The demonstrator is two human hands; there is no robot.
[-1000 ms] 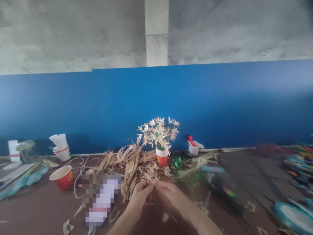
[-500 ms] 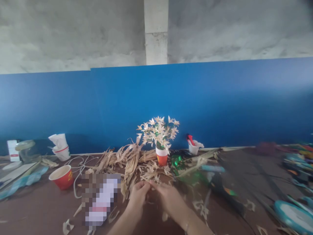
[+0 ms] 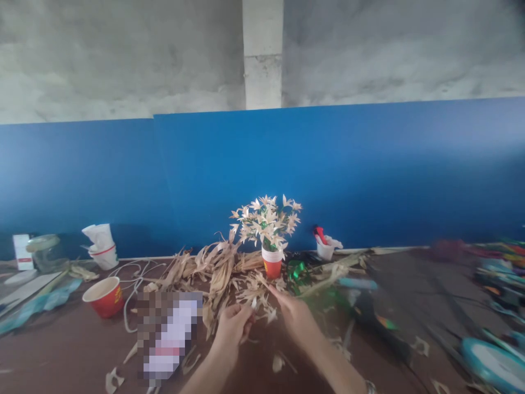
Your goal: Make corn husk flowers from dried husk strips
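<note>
My left hand [image 3: 232, 326] is low in the middle of the brown table [image 3: 61, 355], fingers pinched on a small pale husk flower [image 3: 259, 309]. My right hand [image 3: 294, 319] reaches forward beside it, its index finger stretched toward loose husk pieces [image 3: 250, 293]; it seems to hold nothing. Behind them a red and white cup [image 3: 272, 262] carries a bunch of cream husk flowers [image 3: 266, 220]. A pile of dried corn husks [image 3: 213, 268] spreads to the left of the cup.
A red paper cup [image 3: 104, 296], white cord [image 3: 133, 279] and stacked white cups [image 3: 101, 246] lie left. Green ribbon [image 3: 297, 270] and a small white cup [image 3: 325, 246] sit right of the flowers. Blurred tools and tape rolls [image 3: 492, 361] crowd the right. A blue wall [image 3: 328, 175] backs the table.
My hands have come apart. The right hand has moved forward and right toward the loose husk pieces, while the left stays put, pinching the small flower.
</note>
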